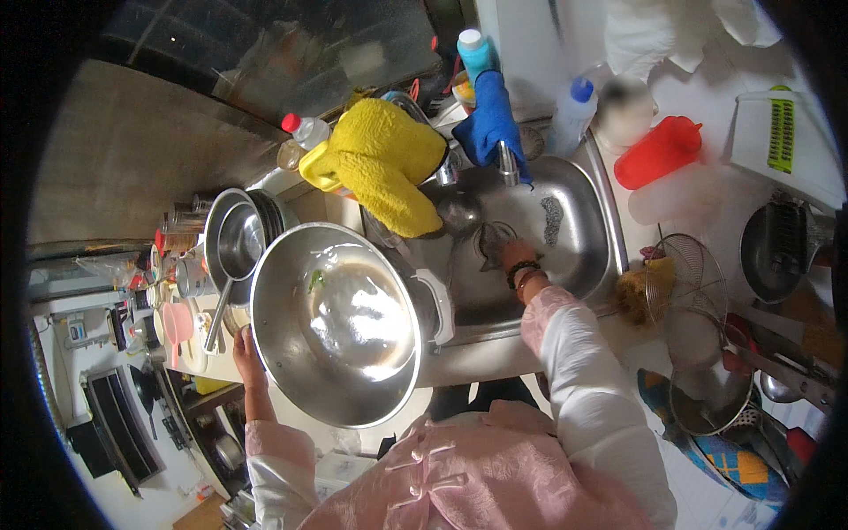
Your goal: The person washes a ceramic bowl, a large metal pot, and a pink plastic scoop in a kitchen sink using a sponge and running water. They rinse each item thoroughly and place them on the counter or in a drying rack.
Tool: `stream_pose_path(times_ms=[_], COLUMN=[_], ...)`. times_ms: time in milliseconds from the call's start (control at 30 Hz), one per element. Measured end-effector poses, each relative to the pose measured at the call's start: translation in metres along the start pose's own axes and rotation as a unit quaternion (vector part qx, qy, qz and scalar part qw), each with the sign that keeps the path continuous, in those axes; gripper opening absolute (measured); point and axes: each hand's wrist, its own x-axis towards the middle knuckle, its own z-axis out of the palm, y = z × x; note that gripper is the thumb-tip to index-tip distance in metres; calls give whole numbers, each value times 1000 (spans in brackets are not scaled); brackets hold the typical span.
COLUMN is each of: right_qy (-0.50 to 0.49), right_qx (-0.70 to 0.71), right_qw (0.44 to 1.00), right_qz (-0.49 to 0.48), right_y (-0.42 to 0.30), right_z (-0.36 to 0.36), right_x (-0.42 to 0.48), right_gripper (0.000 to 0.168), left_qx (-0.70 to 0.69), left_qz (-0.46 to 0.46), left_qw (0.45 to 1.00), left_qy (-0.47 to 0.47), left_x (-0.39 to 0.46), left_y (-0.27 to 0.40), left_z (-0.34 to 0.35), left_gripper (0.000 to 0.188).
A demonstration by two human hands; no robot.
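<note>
A large metal wok [338,331] with a white side handle [437,308] is at the front left edge of the sink, tilted toward me. Some liquid and a green scrap lie in it. My left hand [248,358] grips its far left side, and the wok hides part of the fingers. Down in the stainless steel sink [576,265], my right hand [515,252] reaches to the round drain [490,235]. Blur hides whether its fingers hold anything. A steel wool scrubber [551,220] lies on the sink floor, right of the drain.
A yellow cloth [384,159] and a blue cloth [489,119] hang behind the sink, the blue one over the faucet [507,165]. Stacked pans [242,238] stand left of the wok. On the right are a red jug [659,151], a wire skimmer [686,281] and a frying pan [768,258].
</note>
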Motion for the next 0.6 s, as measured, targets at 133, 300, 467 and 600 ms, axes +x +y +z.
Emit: stream_pose_path(times_ms=[133, 300, 467, 600], right_qy=[231, 145, 143, 137], right_qx=[255, 251, 342, 343], right_qw=[932, 939, 928, 910], right_qz=[111, 183, 38, -188], right_y=[35, 54, 39, -24], right_z=[-23, -63, -5, -70], right_x=[-10, -51, -25, -96], right_gripper=[40, 47, 51, 55], left_qx=[-1, 18, -5, 11], left_qz=[-1, 1, 7, 14], left_qw=[1000, 1000, 1000, 1000], left_qy=[14, 19, -11, 8], left_x=[-8, -10, 2, -8], left_y=[2, -3, -11, -14], left_z=[1, -1, -6, -5], left_gripper=[31, 31, 30, 33])
